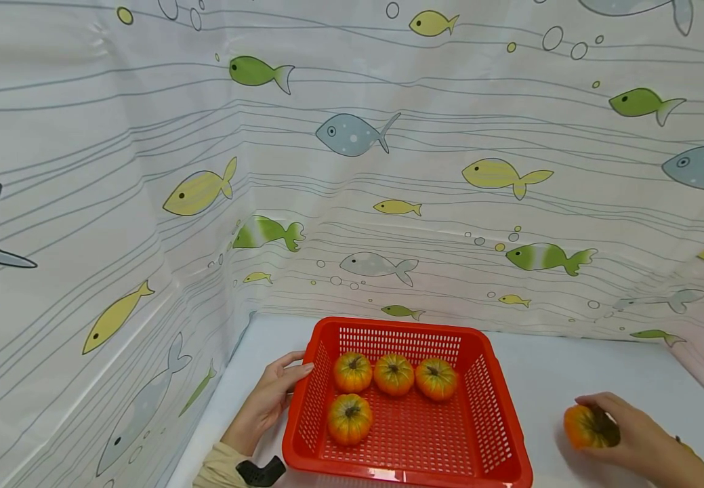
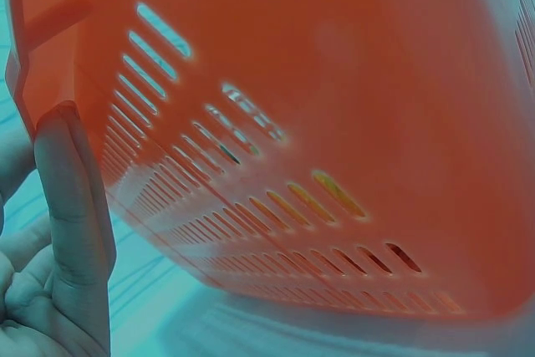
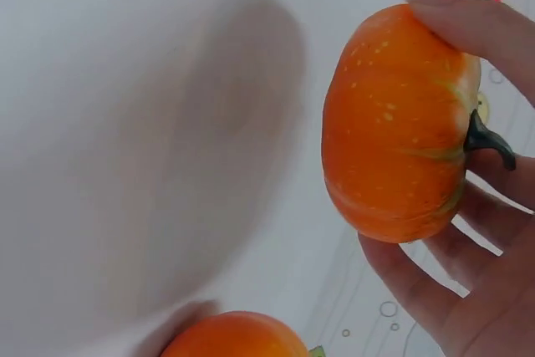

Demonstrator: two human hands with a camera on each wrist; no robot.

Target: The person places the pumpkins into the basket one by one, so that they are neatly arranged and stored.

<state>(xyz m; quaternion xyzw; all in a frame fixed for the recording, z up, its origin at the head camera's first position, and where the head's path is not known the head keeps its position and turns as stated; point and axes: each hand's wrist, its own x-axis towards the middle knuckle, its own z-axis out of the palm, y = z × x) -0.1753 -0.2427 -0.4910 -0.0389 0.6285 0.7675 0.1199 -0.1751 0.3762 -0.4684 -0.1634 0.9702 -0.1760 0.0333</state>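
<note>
A red plastic basket (image 1: 400, 468) with slotted walls stands in the middle of the head view. Three small orange pumpkins, one of them a pumpkin (image 1: 394, 375), line its far side, and another pumpkin (image 1: 350, 419) lies nearer on the left. My left hand (image 1: 272, 390) grips the basket's left rim, thumb at the top and fingers (image 2: 71, 206) against the outer wall. Right of the basket, my right hand (image 1: 626, 434) holds a pumpkin (image 3: 401, 131) between thumb and fingers, its dark green stem facing the palm. The right wrist view shows a gap between this pumpkin and its shadow.
Another pumpkin (image 3: 238, 339) lies on the white table at the lower edge of the right wrist view. Fish-printed sheeting (image 1: 437, 230) encloses the table (image 1: 547, 369) at the back and sides. A black strap piece (image 1: 260, 471) sits at the left sleeve.
</note>
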